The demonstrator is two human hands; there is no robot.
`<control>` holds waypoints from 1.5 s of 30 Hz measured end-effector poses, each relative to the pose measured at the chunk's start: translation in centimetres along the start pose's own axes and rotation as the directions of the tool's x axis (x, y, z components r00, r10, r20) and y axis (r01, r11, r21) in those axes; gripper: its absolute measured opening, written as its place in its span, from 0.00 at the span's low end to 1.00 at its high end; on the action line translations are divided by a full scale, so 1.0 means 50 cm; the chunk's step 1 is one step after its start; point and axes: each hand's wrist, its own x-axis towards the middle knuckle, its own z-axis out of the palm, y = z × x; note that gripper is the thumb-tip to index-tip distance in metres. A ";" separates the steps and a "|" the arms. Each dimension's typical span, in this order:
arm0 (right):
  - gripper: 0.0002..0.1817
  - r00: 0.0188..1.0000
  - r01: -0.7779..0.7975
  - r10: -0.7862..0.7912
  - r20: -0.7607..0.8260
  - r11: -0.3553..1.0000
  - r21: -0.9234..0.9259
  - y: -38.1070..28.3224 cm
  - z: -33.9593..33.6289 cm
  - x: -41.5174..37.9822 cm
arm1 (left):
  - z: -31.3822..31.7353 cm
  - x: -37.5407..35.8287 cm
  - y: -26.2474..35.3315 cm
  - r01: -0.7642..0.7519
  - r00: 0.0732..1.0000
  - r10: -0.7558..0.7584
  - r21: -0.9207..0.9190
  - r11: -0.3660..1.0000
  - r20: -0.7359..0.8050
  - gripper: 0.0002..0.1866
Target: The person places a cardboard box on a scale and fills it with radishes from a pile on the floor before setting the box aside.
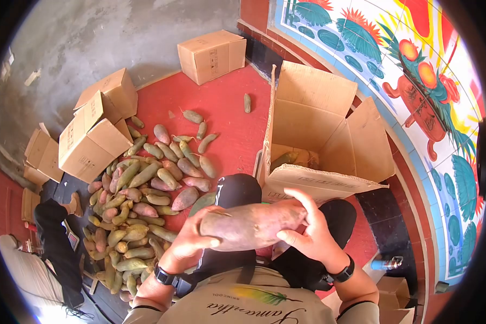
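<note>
A large, oblong pinkish-purple vegetable (pixel 254 225), something like a long radish, lies sideways in front of my lap. My left hand (pixel 191 237) is closed around its left end, thumb on the near side. At the opposite end, my right hand (pixel 308 229) grips it with the thumb below and the index finger raised. Just beyond my knees stands a tall open carton (pixel 318 178) with its flaps up; a few similar vegetables (pixel 294 157) lie in its bottom. To the left spreads a big pile of green and pink vegetables (pixel 146 174) on the floor.
Several cardboard boxes stand by the grey wall, including an open one (pixel 89 146) and a closed one (pixel 211 56). Another person's dark-clad leg (pixel 56 248) is at the left. A spray can (pixel 386 263) lies at right, below the painted tile wall (pixel 362 48).
</note>
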 end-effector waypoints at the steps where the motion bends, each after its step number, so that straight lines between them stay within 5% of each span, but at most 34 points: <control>1: 0.34 1.000 -0.026 0.026 -0.014 1.000 0.017 0.001 -0.004 -0.006 | 0.004 0.005 -0.005 0.010 0.999 -0.011 0.030 0.999 0.034 0.37; 5: 0.30 0.972 -0.231 0.235 0.011 0.945 0.233 -0.006 -0.021 -0.027 | 0.012 0.023 -0.001 -0.032 0.996 0.019 0.157 0.987 0.083 0.38; 8: 0.30 0.994 0.000 0.019 -0.104 0.984 0.180 -0.023 -0.043 -0.029 | 0.028 0.029 0.007 -0.106 0.989 0.075 0.263 0.959 0.125 0.41; 10: 0.31 0.982 0.046 -0.014 -0.190 0.985 0.169 -0.035 -0.071 -0.029 | 0.031 0.040 -0.002 -0.183 0.977 0.186 -0.036 0.982 0.108 0.44; 14: 0.30 0.874 0.158 -0.161 -0.458 0.986 -0.045 -0.062 -0.137 -0.021 | -0.045 0.048 -0.023 -0.236 0.972 0.231 0.232 0.944 0.051 0.37; 17: 0.27 0.696 0.194 -0.309 -0.648 0.950 -0.244 -0.042 -0.192 -0.016 | -0.142 0.037 -0.095 -0.099 0.957 0.167 0.273 0.957 -0.238 0.24; 19: 0.25 0.691 0.169 -0.329 -0.644 0.939 -0.299 -0.033 -0.220 -0.007 | -0.231 0.017 -0.169 0.100 0.884 0.100 0.395 0.913 -0.456 0.17; 22: 0.22 0.715 -0.020 -0.300 -0.632 0.895 -0.447 -0.009 -0.241 0.014 | -0.352 -0.048 -0.297 0.218 0.802 0.125 0.481 0.849 -0.584 0.15; 24: 0.21 0.765 -0.113 -0.284 -0.578 0.825 -0.554 0.019 -0.255 0.023 | -0.398 -0.095 -0.347 0.480 0.805 0.136 0.769 0.422 -0.577 0.17; 25: 0.20 0.804 -0.198 -0.260 -0.535 0.731 -0.653 0.031 -0.257 0.029 | -0.415 -0.115 -0.370 0.490 0.796 0.133 0.758 0.430 -0.590 0.17; 27: 0.19 0.834 -0.197 -0.240 -0.496 0.711 -0.675 0.044 -0.250 0.043 | -0.440 -0.157 -0.414 0.654 0.747 0.054 0.747 0.119 -0.663 0.18; 28: 0.19 0.853 -0.210 -0.181 -0.489 0.739 -0.640 0.052 -0.253 0.046 | -0.458 -0.178 -0.445 0.735 0.675 -0.012 0.670 0.110 -0.738 0.20; 33: 0.18 0.897 -0.272 0.001 -0.441 0.789 -0.551 0.076 -0.291 0.059 | -0.452 -0.239 -0.467 0.848 0.502 -0.117 0.514 -0.129 -0.857 0.27; 37: 0.03 0.928 -0.227 0.040 -0.369 0.849 -0.478 0.113 -0.336 0.067 | -0.448 -0.253 -0.473 0.897 0.388 -0.258 0.427 -0.116 -0.885 0.30; 39: 0.05 0.935 -0.232 0.045 -0.353 0.830 -0.508 0.114 -0.337 0.071 | -0.446 -0.259 -0.497 0.903 0.373 -0.241 0.411 -0.129 -0.896 0.30; 41: 0.07 0.899 -0.262 0.021 -0.438 0.827 -0.498 0.115 -0.328 0.076 | -0.449 -0.259 -0.511 0.870 0.464 -0.166 0.483 -0.100 -0.870 0.30; 45: 0.09 0.885 -0.256 -0.013 -0.465 0.821 -0.511 0.109 -0.301 0.083 | -0.437 -0.242 -0.499 0.860 0.439 -0.214 0.477 -0.183 -0.873 0.30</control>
